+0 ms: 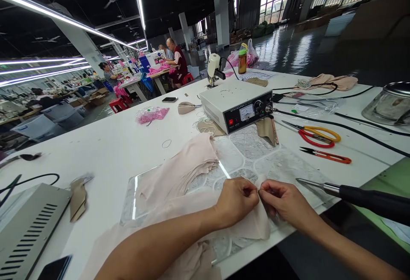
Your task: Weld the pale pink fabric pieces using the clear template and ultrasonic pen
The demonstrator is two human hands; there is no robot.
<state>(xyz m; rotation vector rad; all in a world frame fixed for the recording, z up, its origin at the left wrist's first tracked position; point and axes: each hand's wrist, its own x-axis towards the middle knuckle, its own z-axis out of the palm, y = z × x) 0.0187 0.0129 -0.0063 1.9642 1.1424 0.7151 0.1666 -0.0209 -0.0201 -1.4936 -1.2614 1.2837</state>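
Observation:
My left hand (pixel 238 201) pinches the edge of a thin pale pink fabric piece (pixel 253 224) over a clear sheet (pixel 272 160) on the white table. Thumb to thumb with it, my right hand (pixel 282 198) is closed in a pinch on the same fabric's edge. A stack of pale pink fabric pieces (pixel 185 160) lies just beyond my left hand. More fabric (pixel 192 263) is bunched below my left forearm. To the right of my right hand rests a pen-shaped tool (pixel 339 190) with a metal tip and black handle.
A white control box (pixel 237 102) with a dial stands behind the stack. Red-and-yellow-handled scissors (pixel 317 136) and orange thread snips (pixel 326 155) lie at right, near black cables (pixel 352 131). Another metal box (pixel 32 228) and a phone (pixel 56 268) are at left. People (pixel 176 60) work at machines beyond.

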